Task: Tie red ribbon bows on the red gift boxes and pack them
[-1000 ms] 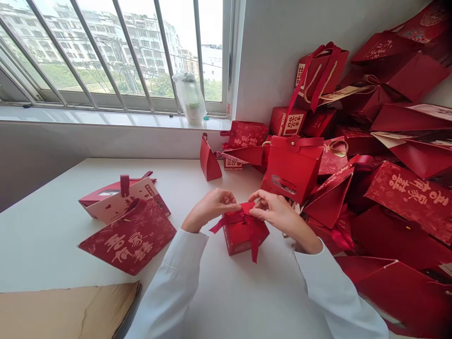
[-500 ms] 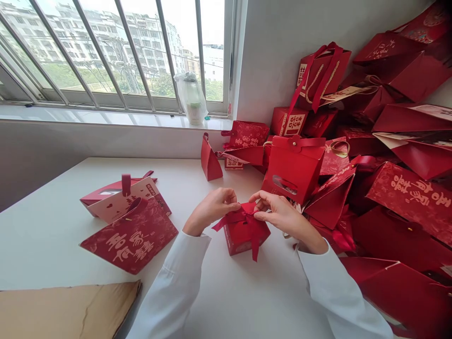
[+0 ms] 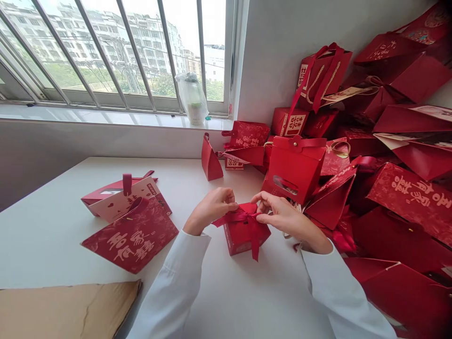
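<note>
Together, the left hand [image 3: 211, 210] and right hand [image 3: 286, 221] work over a red gift box [image 3: 243, 240].
Right fingertips [image 3: 263, 217] pinch its ribbon [image 3: 235, 217]; left fingers [image 3: 228, 200] curl closed beside the knot.

Head-worn view, down onto gift box [image 3: 242, 238]

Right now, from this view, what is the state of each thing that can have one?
Red ribbon: tied in a bow
Small red gift box: standing upright, closed
Left hand: closed on ribbon
Right hand: pinching ribbon
Printed red box blank: unfolded, flat
Larger red box: assembled, flap fastened
</note>
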Available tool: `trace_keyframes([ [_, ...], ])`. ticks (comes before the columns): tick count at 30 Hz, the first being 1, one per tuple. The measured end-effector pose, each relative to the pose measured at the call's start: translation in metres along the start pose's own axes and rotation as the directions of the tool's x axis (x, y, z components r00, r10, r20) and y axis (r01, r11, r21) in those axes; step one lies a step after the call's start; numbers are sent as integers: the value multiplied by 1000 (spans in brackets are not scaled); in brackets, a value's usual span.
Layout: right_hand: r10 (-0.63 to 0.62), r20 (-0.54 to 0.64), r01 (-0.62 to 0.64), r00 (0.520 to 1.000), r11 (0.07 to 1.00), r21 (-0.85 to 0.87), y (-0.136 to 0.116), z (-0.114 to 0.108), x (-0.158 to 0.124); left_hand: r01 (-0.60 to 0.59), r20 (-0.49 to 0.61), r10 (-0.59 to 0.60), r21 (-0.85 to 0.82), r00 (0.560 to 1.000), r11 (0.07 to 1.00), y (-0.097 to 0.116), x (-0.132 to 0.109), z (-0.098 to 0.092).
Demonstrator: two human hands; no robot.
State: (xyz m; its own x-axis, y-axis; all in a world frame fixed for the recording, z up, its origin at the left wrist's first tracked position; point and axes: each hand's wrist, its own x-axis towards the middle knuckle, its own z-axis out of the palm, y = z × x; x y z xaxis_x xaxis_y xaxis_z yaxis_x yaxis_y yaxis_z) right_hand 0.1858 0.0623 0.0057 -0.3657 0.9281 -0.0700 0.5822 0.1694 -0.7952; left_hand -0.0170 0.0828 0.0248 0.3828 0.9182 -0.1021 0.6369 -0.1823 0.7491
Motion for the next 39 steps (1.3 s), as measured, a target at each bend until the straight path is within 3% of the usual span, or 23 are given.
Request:
trace_keyframes([
  [5, 10, -41, -9, 999, 1000, 16, 2, 1, 2, -50, -109, 62, 114, 992, 992, 1, -6, -8],
  [12, 45, -36, -43, 998, 998, 47, -5, 0, -1, -148, 102, 131, 179, 986, 973, 6, -6, -5],
  [17, 60, -35, -59, 998, 997, 42, -9, -1, -2, -113, 54, 105, 185, 993, 976, 6, -2, 9],
  [22, 38, -38, -34, 999, 995, 95, -3, 0, 0, -164, 75, 149, 253, 986, 953, 2, -1, 13],
  [30, 63, -90, -51, 994, 990, 134, 2, 1, 4, -280, 102, 275, 597, 956, 752, 22, -14, 12],
  [33, 54, -90, -39, 995, 987, 156, 2, 1, 4, -257, 105, 248, 627, 963, 736, 28, -20, 14],
  [39, 58, -108, -44, 992, 991, 129, 1, 1, 4, -164, 114, 121, 545, 986, 822, 39, -33, 25],
])
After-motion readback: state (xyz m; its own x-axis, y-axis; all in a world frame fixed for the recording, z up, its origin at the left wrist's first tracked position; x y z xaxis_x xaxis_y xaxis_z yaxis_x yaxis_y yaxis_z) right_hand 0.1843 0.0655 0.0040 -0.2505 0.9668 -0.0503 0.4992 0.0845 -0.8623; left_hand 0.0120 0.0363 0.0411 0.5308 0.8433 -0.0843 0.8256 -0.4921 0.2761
